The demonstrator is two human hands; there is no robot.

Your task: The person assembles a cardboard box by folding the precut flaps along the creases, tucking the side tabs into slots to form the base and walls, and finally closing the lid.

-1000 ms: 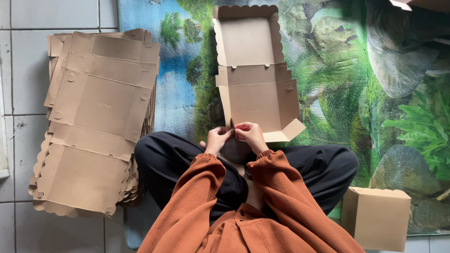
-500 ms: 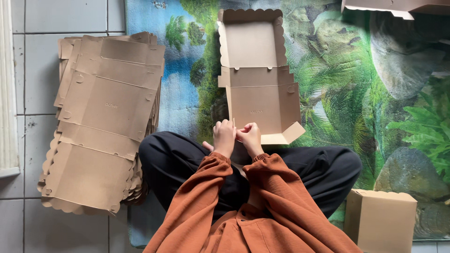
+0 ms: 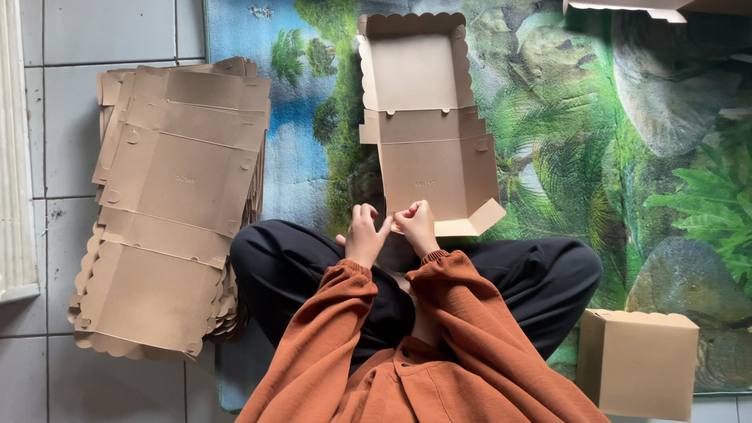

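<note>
Head view: both wrists bent, close together over lap.
Left hand [image 3: 364,235]: fingers pinching cardboard box [image 3: 427,125] near edge.
Right hand [image 3: 417,225]: fingers curled, gripping same edge.

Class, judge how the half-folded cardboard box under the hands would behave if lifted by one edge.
The half-folded box is probably light, being thin brown card. It would likely flop at its creases, since its panels lie open. Both hands, left hand and right hand, pinch its near edge.
</note>
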